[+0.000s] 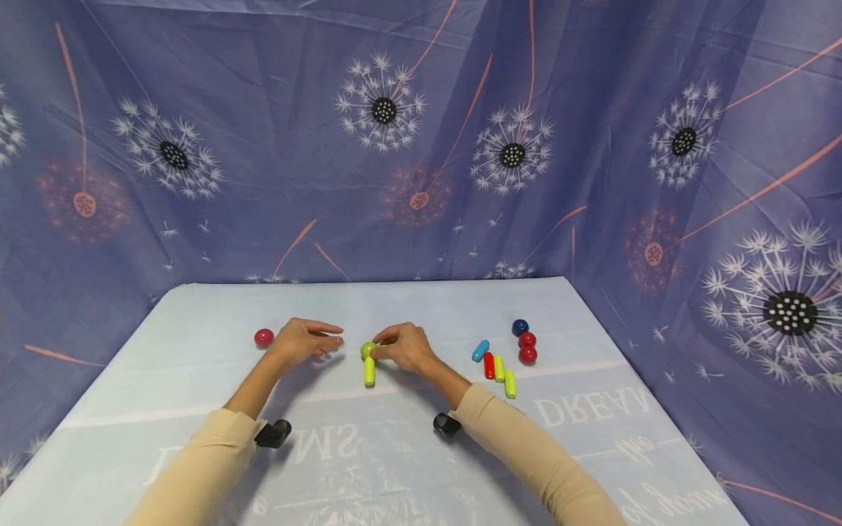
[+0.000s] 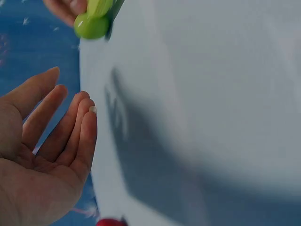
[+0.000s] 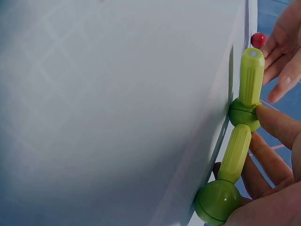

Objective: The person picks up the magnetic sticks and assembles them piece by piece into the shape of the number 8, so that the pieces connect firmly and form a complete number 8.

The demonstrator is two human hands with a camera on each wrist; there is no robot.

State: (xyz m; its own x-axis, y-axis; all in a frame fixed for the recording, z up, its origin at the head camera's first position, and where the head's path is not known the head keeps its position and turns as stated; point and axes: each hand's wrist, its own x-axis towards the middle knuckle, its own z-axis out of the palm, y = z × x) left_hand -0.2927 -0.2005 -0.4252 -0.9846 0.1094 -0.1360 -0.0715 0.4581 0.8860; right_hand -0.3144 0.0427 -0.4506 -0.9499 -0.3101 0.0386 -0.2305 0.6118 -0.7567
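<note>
Just left of the right hand (image 1: 406, 347), over the pale bench (image 1: 217, 314), I see a chain of yellow-green parts running out from its fingers. From the right wrist's side it reads as upper rod (image 3: 252, 77), upper green ball (image 3: 243, 114), lower rod (image 3: 235, 155) and lower green ball (image 3: 218, 202), apparently joined end to end. That hand grasps the chain, one finger against the upper ball and the rest bent around behind; I judge it is held at the balls because they are the joints, where a loose link would swing. Whether the chain touches the bench I cannot tell. Farther left, the left hand (image 1: 302, 341) is unclenched and holds nothing, fingers reaching toward the chain but apart from it, perhaps poised to steady it. On that hand's outer side sits a lone red ball (image 1: 264, 337). Well to the right of the right hand lie a blue rod (image 1: 481, 351), a red rod (image 1: 489, 366) and two yellow rods (image 1: 504, 376), with a dark blue ball (image 1: 520, 327) and two red balls (image 1: 528, 347) just beyond. What blocks my view from above is the right hand itself, which covers part of the chain.
</note>
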